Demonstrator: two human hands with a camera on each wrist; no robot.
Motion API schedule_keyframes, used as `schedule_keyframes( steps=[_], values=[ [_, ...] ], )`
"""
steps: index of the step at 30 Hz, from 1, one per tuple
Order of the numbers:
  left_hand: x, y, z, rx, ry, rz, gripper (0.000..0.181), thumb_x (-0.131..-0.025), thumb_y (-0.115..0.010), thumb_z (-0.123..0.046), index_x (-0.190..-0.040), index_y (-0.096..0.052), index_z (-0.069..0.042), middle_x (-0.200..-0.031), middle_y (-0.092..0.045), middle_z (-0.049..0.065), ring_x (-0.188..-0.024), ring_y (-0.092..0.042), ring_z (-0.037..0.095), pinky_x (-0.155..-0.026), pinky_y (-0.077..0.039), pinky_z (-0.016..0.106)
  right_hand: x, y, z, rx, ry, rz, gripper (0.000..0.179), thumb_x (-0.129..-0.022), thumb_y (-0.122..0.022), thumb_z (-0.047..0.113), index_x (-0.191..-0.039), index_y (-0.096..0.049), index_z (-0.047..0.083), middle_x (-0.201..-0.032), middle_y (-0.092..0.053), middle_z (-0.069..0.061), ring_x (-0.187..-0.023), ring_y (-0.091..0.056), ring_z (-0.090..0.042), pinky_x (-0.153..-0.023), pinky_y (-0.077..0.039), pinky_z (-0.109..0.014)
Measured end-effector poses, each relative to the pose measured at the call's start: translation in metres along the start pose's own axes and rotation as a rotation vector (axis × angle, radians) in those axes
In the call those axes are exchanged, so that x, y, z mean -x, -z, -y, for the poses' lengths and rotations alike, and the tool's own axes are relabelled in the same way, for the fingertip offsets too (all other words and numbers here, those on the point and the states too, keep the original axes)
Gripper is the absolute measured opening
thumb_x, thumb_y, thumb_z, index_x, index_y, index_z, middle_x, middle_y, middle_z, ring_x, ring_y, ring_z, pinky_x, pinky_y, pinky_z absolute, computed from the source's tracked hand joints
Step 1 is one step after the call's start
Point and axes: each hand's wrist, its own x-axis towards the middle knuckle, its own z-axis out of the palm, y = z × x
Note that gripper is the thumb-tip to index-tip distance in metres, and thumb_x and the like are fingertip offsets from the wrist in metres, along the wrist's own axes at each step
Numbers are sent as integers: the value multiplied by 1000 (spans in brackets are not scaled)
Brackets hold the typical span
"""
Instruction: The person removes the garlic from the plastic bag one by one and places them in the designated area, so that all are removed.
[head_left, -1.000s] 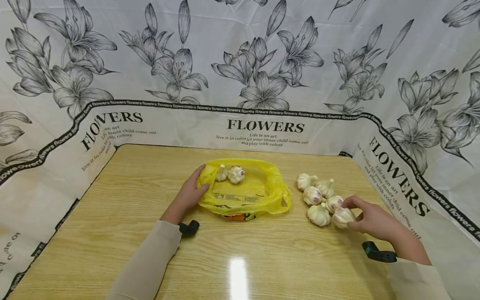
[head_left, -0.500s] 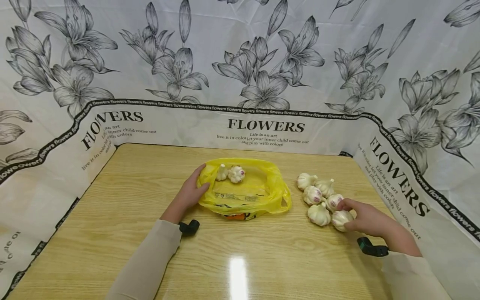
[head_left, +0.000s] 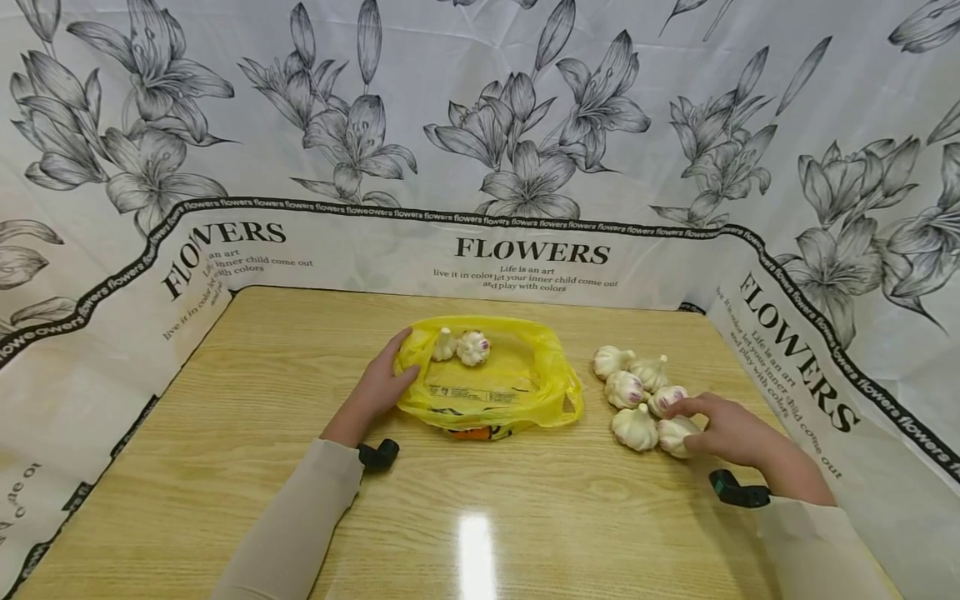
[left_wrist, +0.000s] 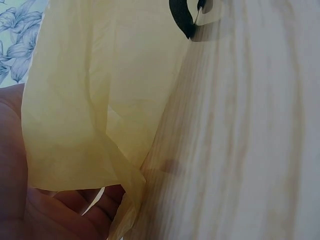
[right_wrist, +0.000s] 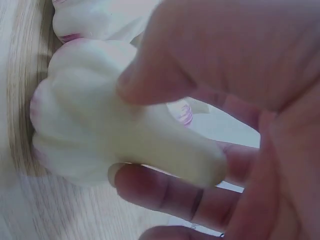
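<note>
My left hand grips the left side of a yellow plastic bag, whose mouth gapes upward. In the left wrist view the bag's thin wall hangs over the fingers, partly hiding them. Two garlic bulbs lie inside the bag at its back left. On the right, my right hand pinches a garlic bulb at the front of a group. The right wrist view shows thumb and fingers round the neck of that bulb, its purple-tinged base close to the table.
Several other garlic bulbs sit close together just left of and behind the right hand. The wooden table is bounded by a flower-printed cloth at the back and both sides.
My right hand has shifted slightly left with the pinched garlic bulb, which has turned a little and come nearer the front left bulb. The left hand and bag stay put.
</note>
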Motion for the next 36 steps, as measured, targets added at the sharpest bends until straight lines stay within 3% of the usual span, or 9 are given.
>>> schedule_keyframes(
  steps=[3, 8, 11, 21, 36],
  values=[
    [0, 0, 1, -2, -4, 0, 69, -98, -53, -29, -156, -16, -30, -161, -23, 9, -147, -24, 34, -117, -24, 54, 0, -1, 1, 25, -3, -28, 42, -77, -71, 17, -118, -66, 10, -118, -59, -22, -100, -59, -33, -71, -45, -37],
    [0, 0, 1, -2, 1, -1, 69, -98, -53, -29, -156, -17, -31, -161, -24, 8, -147, -24, 34, -117, -24, 54, 1, -1, 3, -3, -32, -39, 35, -80, -71, 17, -112, -65, 4, -108, -62, -19, -72, -55, -20, -58, -44, -32],
    [0, 0, 1, 0, 10, -1, 68, -98, -53, -29, -156, -17, -32, -161, -24, 9, -147, -25, 34, -117, -25, 54, 2, 0, 5, -13, -47, -48, 30, -82, -70, 17, -108, -66, 2, -104, -64, -18, -66, -52, -14, -55, -44, -30],
    [-2, -1, 3, 8, 11, 1, 67, -98, -53, -31, -155, -17, -33, -161, -24, 8, -147, -24, 33, -117, -24, 54, 5, 7, 10, 60, -32, -84, 17, -83, -71, 18, -95, -69, 5, -88, -67, -4, -73, -56, -12, -62, -45, -32],
    [-1, -1, 2, 2, 18, -4, 68, -98, -52, -31, -155, -16, -34, -161, -23, 8, -147, -23, 34, -117, -24, 54, 2, 16, 16, 71, -14, -80, 21, -85, -70, 20, -99, -70, 4, -95, -70, -8, -81, -64, -19, -65, -49, -32]
  ],
)
